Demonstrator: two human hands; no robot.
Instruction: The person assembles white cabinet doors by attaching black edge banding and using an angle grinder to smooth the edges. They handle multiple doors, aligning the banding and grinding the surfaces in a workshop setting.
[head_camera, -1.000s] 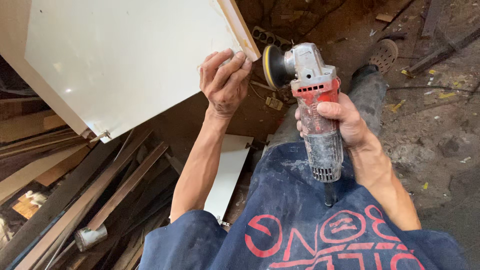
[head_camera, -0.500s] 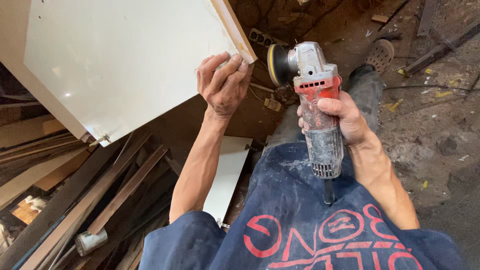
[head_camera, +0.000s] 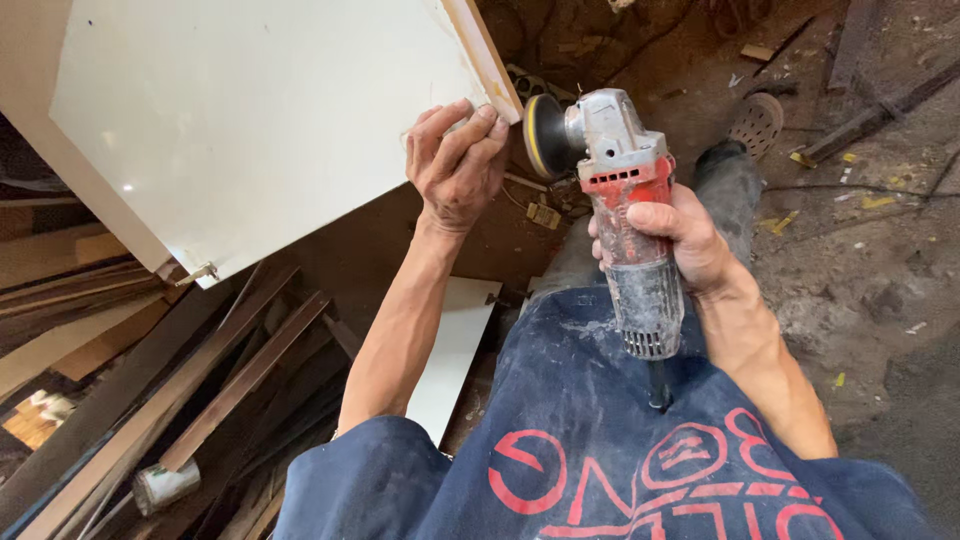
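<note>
Here I log: left hand (head_camera: 455, 165) pinches the smooth white panel (head_camera: 260, 130) at its raw corner; right hand (head_camera: 680, 240) is wrapped tight round the dusty grinder (head_camera: 625, 215), disc just beside that edge.

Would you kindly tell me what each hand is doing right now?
Left hand: closed on the white panel at its corner.
Right hand: closed around the angle grinder.

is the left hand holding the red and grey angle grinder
No, the right hand grips the red and grey angle grinder; the left hand steadies the white flat panel.
</note>
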